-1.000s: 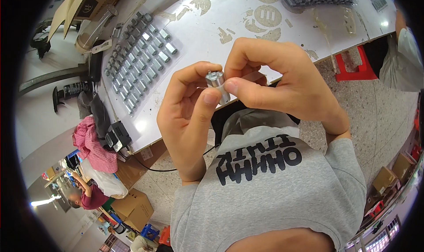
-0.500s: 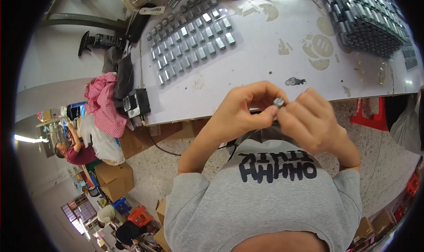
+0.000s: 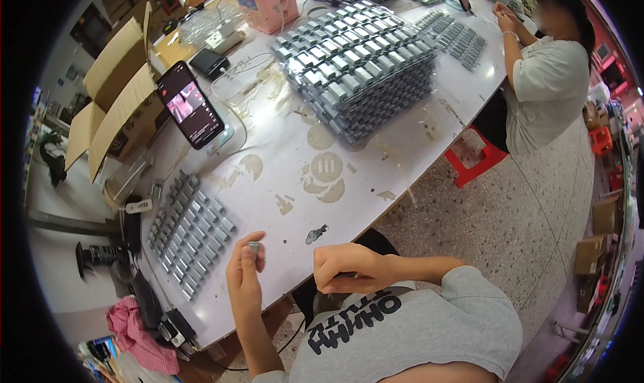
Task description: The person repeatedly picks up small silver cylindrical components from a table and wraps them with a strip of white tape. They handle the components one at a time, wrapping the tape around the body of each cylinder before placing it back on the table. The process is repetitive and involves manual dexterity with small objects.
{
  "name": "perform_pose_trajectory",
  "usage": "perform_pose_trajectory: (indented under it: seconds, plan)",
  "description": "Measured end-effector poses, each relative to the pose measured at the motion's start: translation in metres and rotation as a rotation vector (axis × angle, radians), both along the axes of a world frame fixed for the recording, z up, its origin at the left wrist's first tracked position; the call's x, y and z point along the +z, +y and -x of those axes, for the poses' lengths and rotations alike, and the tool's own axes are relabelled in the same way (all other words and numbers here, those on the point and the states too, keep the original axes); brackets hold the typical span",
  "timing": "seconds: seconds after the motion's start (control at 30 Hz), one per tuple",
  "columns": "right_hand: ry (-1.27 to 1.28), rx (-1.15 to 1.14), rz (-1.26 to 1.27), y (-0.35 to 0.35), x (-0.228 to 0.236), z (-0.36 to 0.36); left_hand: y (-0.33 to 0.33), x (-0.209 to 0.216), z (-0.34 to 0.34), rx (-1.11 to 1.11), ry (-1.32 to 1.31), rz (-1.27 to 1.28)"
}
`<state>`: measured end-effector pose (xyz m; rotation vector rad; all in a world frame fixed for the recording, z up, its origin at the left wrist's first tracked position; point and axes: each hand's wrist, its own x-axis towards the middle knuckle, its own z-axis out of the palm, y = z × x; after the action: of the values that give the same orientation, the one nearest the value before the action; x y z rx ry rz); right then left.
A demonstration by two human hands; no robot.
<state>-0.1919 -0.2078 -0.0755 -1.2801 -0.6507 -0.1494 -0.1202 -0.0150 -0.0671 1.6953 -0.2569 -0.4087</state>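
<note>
My left hand (image 3: 244, 276) is raised at the table's near edge, with a small silver metal piece (image 3: 253, 247) pinched between thumb and fingers. My right hand (image 3: 343, 267) is closed in front of my shirt, apart from the left; its fingers curl inward, and what they hold, if anything, is hidden. Left of my left hand lies a clear plastic tray (image 3: 225, 216) with rows of silver, block-shaped metal pieces (image 3: 200, 227). Farther off, a tall stack of similar filled trays (image 3: 362, 68) stands on the white table (image 3: 282, 175).
A lit phone (image 3: 190, 106) leans on a stand beside an open cardboard box (image 3: 127, 108). Behind are a pink container (image 3: 265, 6) and cables. A co-worker (image 3: 547, 81) sits at the right by a red stool (image 3: 477, 158). A checked cloth (image 3: 139, 336) hangs lower left.
My view has swung right, bringing the phone, tray stack and co-worker into sight. My hands, close together around the metal piece before, are now apart; the piece stays in my left hand.
</note>
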Motion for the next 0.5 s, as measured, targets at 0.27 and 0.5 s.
perform_pose_trajectory:
  seconds: [0.27, 0.5]
  plan:
    - [0.168, 0.252, -0.290, -0.001, 0.008, 0.008, 0.019, 0.019, -0.014, -0.021, -0.068, -0.157]
    - [0.269, 0.321, -0.091, -0.009, 0.019, 0.027, 0.036, 0.016, -0.025, 0.126, -0.152, -0.089]
